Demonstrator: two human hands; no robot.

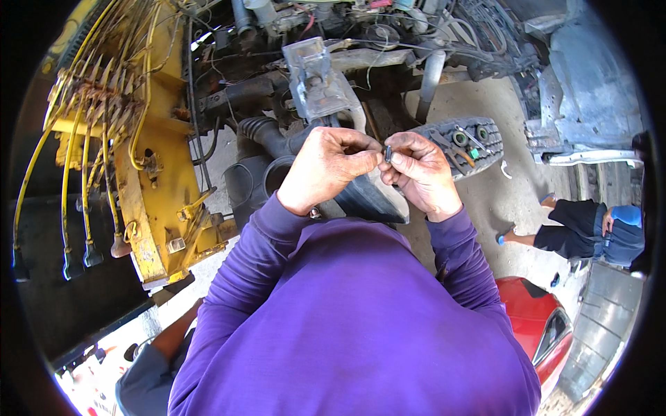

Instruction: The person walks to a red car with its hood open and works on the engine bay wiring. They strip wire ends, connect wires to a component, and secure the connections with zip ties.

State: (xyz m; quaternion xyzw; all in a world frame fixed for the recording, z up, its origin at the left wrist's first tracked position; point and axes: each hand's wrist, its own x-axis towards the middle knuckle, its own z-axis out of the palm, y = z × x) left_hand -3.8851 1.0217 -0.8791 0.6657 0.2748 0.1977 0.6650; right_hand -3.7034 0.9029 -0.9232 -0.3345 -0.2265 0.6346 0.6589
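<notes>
My left hand (333, 166) and my right hand (419, 173) meet in front of my chest, pinching a small dark metal piece (388, 154) between their fingertips; its exact kind is too small to make out. Just above them is a grimy grey metal bracket (309, 76). Below and behind my hands sits a dark moulded part (361, 197). Right of my right hand, an oblong black holder (492, 128) carries sockets, wrenches and orange-handled pliers (459, 152). A corrugated black hose (262, 137) runs to the left.
Yellow machinery (152, 236) with hanging hoses fills the left. Exposed engine parts and wiring (381, 35) span the top. A grey body panel (583, 90), a seated person (576, 229) and a red car (527, 319) are to the right. Another person (149, 367) is at lower left.
</notes>
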